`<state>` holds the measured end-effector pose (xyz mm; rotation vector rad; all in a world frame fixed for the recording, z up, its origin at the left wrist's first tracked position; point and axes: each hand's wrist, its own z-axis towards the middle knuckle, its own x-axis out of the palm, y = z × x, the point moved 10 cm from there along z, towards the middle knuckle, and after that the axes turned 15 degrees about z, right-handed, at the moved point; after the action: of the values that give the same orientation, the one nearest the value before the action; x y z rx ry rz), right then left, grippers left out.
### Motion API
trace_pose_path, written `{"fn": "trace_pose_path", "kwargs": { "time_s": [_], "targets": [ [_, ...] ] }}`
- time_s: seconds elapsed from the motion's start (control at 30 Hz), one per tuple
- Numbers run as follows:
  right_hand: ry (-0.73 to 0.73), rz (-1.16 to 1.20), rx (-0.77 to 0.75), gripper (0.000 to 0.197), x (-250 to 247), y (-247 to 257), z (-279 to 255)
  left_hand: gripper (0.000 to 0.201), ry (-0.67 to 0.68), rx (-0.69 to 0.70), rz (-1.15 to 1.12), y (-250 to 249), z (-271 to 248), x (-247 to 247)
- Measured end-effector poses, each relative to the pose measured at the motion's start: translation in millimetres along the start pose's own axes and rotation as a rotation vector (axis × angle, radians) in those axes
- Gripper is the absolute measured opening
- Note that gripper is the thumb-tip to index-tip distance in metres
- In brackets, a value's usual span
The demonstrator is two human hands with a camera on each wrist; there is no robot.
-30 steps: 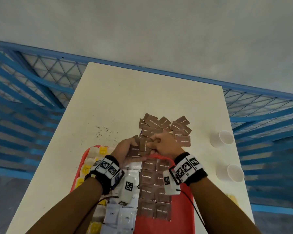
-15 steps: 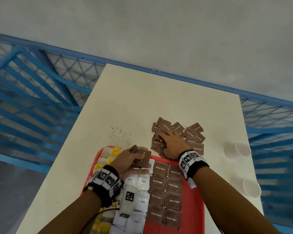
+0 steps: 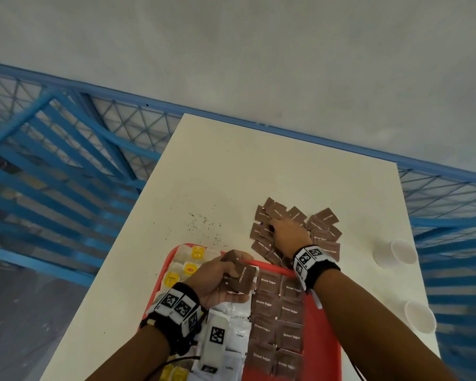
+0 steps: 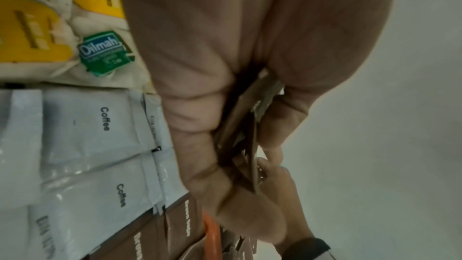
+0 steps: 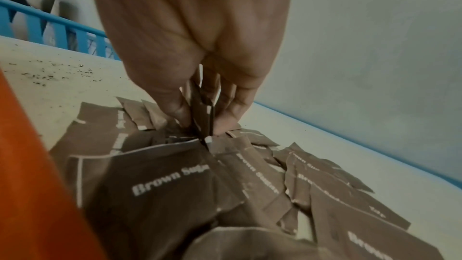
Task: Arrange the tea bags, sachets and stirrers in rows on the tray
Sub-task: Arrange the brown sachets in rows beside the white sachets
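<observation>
Both hands gather brown sugar sachets: left hand [image 3: 217, 276] grips a stack [image 3: 241, 274] over the tray's [image 3: 320, 325] far edge, right hand [image 3: 287, 235] pinches one from the table pile [image 3: 323, 225]; next, probably add it to the stack.

brown sachets [image 5: 172, 181]: "Brown Sugar" | white sachets [image 4: 90, 122]: "Coffee" | green tea-bag tag [image 4: 102, 52]: "Dilmah"

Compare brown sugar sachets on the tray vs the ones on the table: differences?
Layout: the tray sachets lie flat in two neat columns; the table pile is scattered and overlapping at mixed angles.
Place: the tray sachets sit inside the red tray beside white coffee sachets; the table pile lies on the bare table beyond the tray's far rim.
Contact: the right hand pinches a sachet in the table pile; no hand touches the tray sachets.
Shared: brown, "Brown Sugar" print.
</observation>
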<state>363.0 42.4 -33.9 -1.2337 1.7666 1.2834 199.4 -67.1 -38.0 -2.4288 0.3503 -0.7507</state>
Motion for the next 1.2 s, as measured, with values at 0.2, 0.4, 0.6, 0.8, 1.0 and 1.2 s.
{"fn": "trace_pose_path", "kwargs": {
  "time_s": [0.2,0.4,0.6,0.8,1.0,1.2],
  "targets": [
    [0.053,-0.038,0.029,0.044,22,12,-9,0.028,0.014,-0.018,-0.066,6,-3,0],
    [0.050,-0.141,0.023,0.047,29,11,-10,0.021,-0.040,0.009,-0.022,7,-5,-6],
    [-0.064,-0.032,0.015,0.034,7,11,-6,0.034,-0.079,0.065,0.012,-3,-11,-10],
    [-0.272,0.440,0.186,0.024,-40,-23,-11,0.012,-0.226,0.050,0.030,-6,-6,-23],
    [-0.419,1.012,0.313,0.014,-57,-42,-63,0.014,-0.314,0.099,-0.091,-12,6,-19],
    [-0.362,0.887,0.161,0.021,-53,11,-117,0.022,-0.240,0.160,-0.092,-17,22,19]
  ]
}}
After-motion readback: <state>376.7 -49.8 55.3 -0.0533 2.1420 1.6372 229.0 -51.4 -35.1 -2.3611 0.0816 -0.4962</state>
